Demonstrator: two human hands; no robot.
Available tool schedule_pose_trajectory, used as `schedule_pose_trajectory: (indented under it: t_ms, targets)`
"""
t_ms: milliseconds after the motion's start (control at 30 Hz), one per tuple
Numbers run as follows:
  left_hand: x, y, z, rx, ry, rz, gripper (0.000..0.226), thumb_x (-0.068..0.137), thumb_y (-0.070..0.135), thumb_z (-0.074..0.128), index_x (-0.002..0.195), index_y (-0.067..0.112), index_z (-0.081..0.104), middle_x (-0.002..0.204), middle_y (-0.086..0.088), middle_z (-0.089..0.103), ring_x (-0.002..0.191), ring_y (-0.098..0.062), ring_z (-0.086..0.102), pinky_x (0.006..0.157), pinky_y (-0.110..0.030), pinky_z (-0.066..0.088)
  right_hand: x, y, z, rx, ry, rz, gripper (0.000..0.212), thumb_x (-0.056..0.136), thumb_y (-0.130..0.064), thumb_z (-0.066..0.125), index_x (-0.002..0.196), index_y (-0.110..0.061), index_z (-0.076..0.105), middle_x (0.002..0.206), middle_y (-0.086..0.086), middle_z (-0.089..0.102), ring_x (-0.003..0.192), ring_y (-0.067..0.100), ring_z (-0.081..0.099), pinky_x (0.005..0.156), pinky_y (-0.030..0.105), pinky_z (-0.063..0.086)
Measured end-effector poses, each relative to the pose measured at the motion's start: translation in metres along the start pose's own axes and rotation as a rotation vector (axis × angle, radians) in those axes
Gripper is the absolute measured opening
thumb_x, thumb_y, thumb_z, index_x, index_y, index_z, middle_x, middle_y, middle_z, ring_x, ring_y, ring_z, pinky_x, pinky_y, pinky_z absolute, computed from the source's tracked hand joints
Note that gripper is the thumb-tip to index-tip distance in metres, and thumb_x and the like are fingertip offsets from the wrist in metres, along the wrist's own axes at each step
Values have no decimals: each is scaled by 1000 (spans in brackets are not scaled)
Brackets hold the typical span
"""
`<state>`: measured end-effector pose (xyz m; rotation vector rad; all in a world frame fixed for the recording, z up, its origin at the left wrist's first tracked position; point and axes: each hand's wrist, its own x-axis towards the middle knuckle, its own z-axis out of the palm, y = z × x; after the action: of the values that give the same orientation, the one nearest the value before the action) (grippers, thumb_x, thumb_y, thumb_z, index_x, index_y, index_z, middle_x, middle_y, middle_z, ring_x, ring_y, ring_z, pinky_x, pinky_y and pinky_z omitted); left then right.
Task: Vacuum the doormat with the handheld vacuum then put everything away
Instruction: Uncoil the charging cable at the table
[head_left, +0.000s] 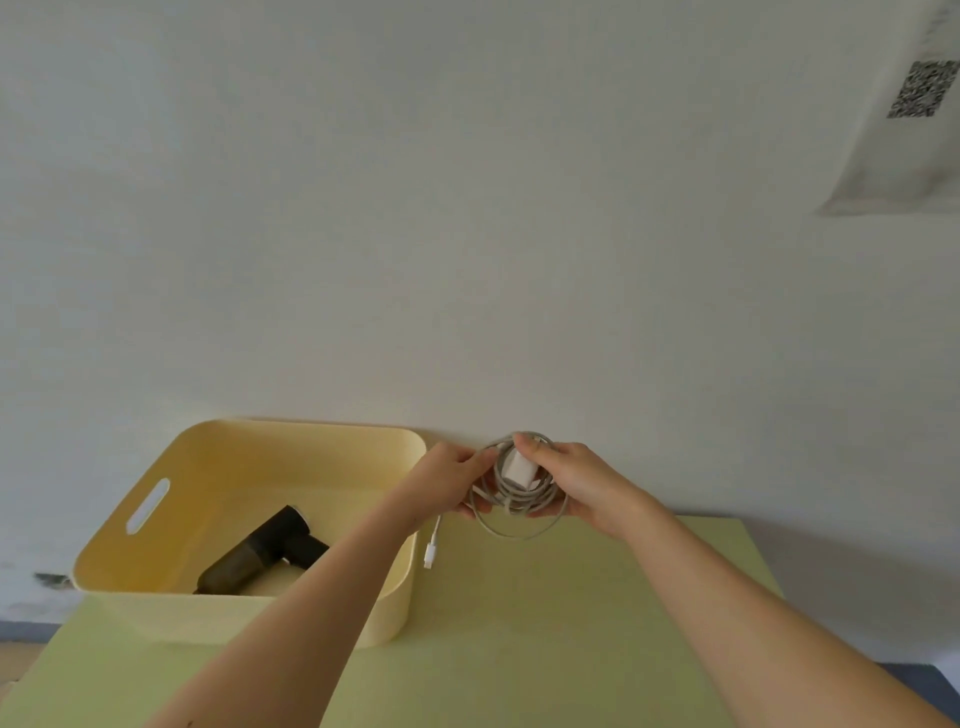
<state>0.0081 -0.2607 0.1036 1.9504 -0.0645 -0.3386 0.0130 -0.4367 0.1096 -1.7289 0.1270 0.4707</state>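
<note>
Both hands, left hand (448, 480) and right hand (571, 480), clamp the coiled charging cable (511, 501) right of the yellow bin (249, 613), likely bundling it to join the handheld vacuum (262, 553) inside.

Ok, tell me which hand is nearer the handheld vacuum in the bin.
Left. The left hand holds the coiled charging cable just past the right rim of the yellow bin where the handheld vacuum lies; the right hand grips the coil's far side.

I am looking from my one head camera, forward and down, close over the pale green flat tabletop (545, 623), facing the plain white wall (415, 208).
</note>
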Motion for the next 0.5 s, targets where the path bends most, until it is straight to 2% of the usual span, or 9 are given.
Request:
schedule_pose_trajectory:
  t_ms: [67, 200, 333, 400, 500]
  targets:
    - [1, 1, 2, 59, 27, 20, 42, 99, 34, 44, 96, -2, 67, 83, -12, 68, 63, -15, 65, 58, -24, 57, -3, 2, -1, 27, -26, -6, 45, 87, -42, 67, 110, -4, 69, 99, 15, 74, 78, 22, 72, 64, 32, 60]
    - [10, 4, 5, 121, 98, 44, 37, 98, 37, 46, 97, 7, 68, 87, -7, 71, 72, -22, 68, 75, -38, 58, -3, 10, -10, -139, 28, -30, 39, 79, -35, 78, 105, -7, 68, 85, 8, 73, 71, 22, 70, 73, 39, 61]
    - [14, 6, 7, 128, 154, 32, 36, 99, 38, 44, 96, 10, 68, 84, 1, 69, 66, -12, 64, 73, -34, 56, -4, 14, -21, -253, 35, -31, 37, 72, -30, 84, 101, -14, 66, 87, 1, 70, 77, 17, 67, 69, 31, 58]
    - [15, 6, 9, 53, 178, 4, 37, 99, 37, 45, 94, 9, 67, 84, 0, 69, 66, -14, 64, 72, -34, 55, -5, 15, -28, -305, 59, -28, 36, 69, -30, 86, 95, -16, 64, 81, -4, 64, 71, 12, 62, 65, 26, 52]
    - [18, 2, 11, -21, 191, -53, 37, 99, 36, 46, 91, 6, 67, 83, -4, 69, 67, -18, 64, 70, -35, 54, -7, 18, -38, -323, 117, -36, 38, 68, -31, 87, 95, -13, 67, 78, -5, 62, 69, 10, 58, 69, 25, 48]
